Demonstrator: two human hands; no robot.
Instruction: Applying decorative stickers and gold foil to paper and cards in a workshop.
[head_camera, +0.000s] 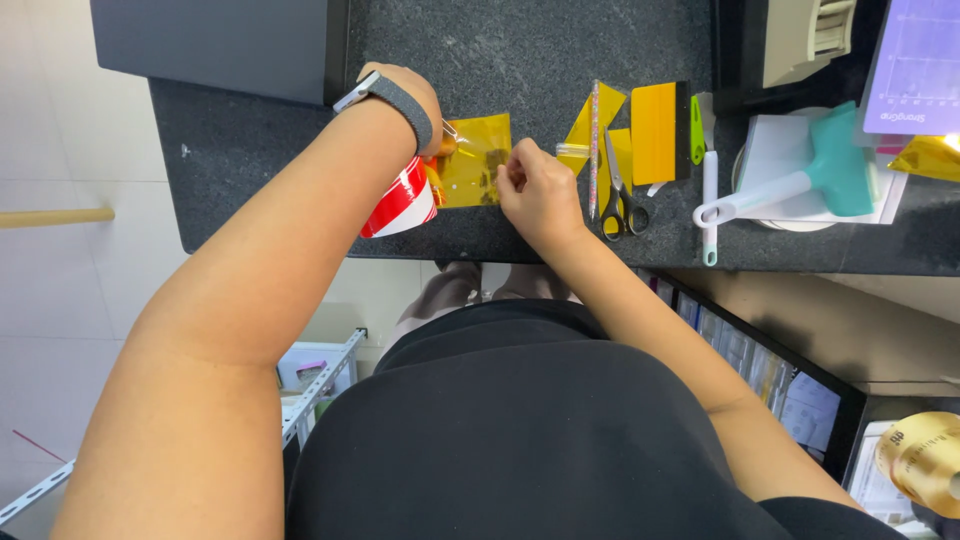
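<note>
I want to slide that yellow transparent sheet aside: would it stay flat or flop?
The yellow sheet looks thin and glossy, so it would probably bend and feel light. Both the left hand and right hand press on it, which suggests it slips easily on the dark counter.

Screen and small packet on the dark surface (560, 40)

Pale purple screen (915, 65) leaning at the far right corner. Clear yellow packet (478, 160) lying flat, pinched by fingers (512, 172).

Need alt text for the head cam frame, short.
Seen from above, a person's two hands work a yellow transparent film sheet on a dark stone counter: the left hand by a red-and-white tape roll, the right hand pinching the sheet's edge. To the right lie scissors, more yellow pieces and a teal squeegee.
</note>
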